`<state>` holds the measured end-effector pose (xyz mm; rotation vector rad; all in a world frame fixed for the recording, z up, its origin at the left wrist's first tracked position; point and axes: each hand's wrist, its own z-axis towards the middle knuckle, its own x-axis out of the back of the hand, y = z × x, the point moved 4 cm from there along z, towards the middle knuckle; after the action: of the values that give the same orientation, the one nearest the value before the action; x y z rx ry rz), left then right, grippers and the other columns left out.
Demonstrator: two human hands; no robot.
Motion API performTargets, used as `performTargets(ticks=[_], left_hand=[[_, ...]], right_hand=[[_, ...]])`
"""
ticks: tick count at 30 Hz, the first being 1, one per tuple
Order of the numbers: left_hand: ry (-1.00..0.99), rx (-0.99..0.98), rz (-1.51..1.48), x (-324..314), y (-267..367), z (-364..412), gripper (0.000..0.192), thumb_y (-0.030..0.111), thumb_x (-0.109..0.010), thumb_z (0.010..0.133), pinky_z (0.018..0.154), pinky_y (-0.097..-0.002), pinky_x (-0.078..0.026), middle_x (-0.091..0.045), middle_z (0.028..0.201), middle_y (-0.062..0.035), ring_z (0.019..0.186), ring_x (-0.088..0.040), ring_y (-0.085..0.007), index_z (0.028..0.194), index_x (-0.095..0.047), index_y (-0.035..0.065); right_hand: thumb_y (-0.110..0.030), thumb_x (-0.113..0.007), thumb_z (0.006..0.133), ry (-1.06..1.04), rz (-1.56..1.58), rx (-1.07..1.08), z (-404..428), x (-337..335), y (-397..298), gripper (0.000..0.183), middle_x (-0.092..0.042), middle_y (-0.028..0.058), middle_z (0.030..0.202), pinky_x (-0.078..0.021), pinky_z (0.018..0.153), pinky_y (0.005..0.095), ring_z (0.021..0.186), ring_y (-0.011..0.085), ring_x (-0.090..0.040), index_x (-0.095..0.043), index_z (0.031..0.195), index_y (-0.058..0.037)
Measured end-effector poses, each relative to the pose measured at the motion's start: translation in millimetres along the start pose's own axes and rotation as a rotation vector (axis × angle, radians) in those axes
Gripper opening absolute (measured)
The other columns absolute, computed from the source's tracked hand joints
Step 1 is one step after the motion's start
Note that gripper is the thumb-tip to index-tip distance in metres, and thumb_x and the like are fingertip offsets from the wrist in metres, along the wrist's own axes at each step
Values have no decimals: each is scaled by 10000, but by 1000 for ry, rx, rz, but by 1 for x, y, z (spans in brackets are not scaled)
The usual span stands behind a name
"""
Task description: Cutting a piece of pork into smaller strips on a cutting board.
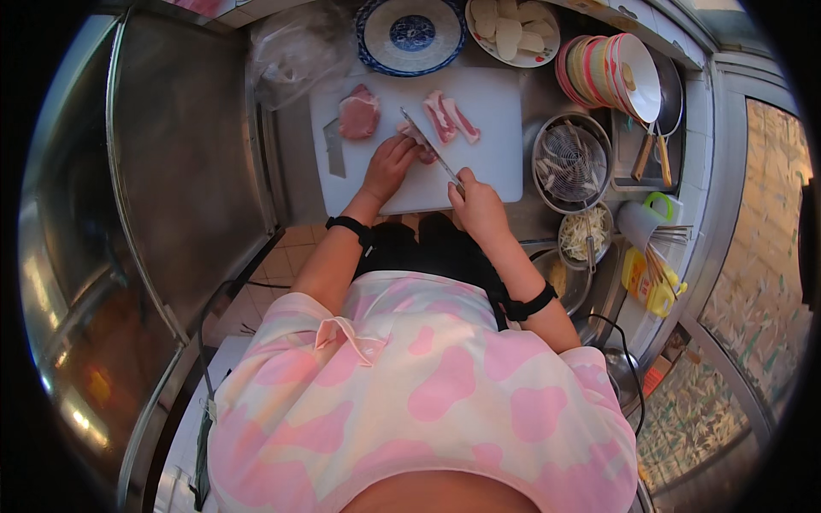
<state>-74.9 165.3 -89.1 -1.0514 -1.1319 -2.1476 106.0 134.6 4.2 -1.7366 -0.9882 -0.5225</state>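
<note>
A white plastic cutting board (490, 170) lies before me on the metal counter. On its middle, the fingers of my left hand (388, 165) are curled over a piece of raw meat (426, 156), holding it down and partly hiding it. My right hand (480, 204) grips the handle of a kitchen knife (421, 139), whose blade slants across that piece beside my left fingertips. Two cut strips of meat (440, 117) with pale fat edges rest right of the blade. A thicker slab of raw meat (359, 114) sits at the board's upper left.
Behind the board are a clear plastic bag (298, 54), a blue-rimmed plate (412, 58) and a plate of pale slices (513, 32). To the right stand stacked bowls (609, 74), a pot with a wire strainer (573, 160), a bowl of bean sprouts (580, 231) and a yellow bottle (641, 279).
</note>
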Motion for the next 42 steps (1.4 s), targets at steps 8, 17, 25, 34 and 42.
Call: performTargets(ticks=[8,17,25,34,42], left_hand=[[53,17,-45,-3,-4,2,279,55,-590,787,935,-380,-504,-640,1151,-79,1138,-600,-275,1056,-663,74],[73,39,-62,-5,-7,6,259,41,-604,772,897,-377,-524,-648,1122,-83,1092,-623,-280,1022,-665,70],[94,50,-69,0,-3,9,232,33,-616,762,875,-370,-537,-660,1100,-75,1056,-637,-277,981,-678,72],[68,57,-113,-7,-9,3,275,2,-613,737,881,-367,-543,-667,1106,-84,1079,-635,-275,992,-682,76],[46,83,-122,-7,-10,9,273,21,-606,752,883,-360,-543,-670,1112,-70,1095,-630,-269,998,-690,105]], right_hand=[[-229,-574,932,-32,-82,-13,-17,2,-2,217,-643,232,700,-506,617,506,677,433,-641,-526,1005,-31],[-223,-574,927,-54,-78,-30,-14,-2,3,212,-638,230,689,-505,609,513,673,432,-639,-515,976,-25],[-220,-568,916,-78,-151,-48,-4,-3,7,223,-637,224,670,-512,597,514,653,424,-642,-520,941,-4],[-204,-576,889,-81,-170,-33,17,-12,-1,220,-657,222,708,-524,613,519,680,415,-657,-546,934,9],[-224,-568,894,33,-88,51,57,-27,-14,235,-644,248,704,-514,614,533,682,426,-652,-543,885,10]])
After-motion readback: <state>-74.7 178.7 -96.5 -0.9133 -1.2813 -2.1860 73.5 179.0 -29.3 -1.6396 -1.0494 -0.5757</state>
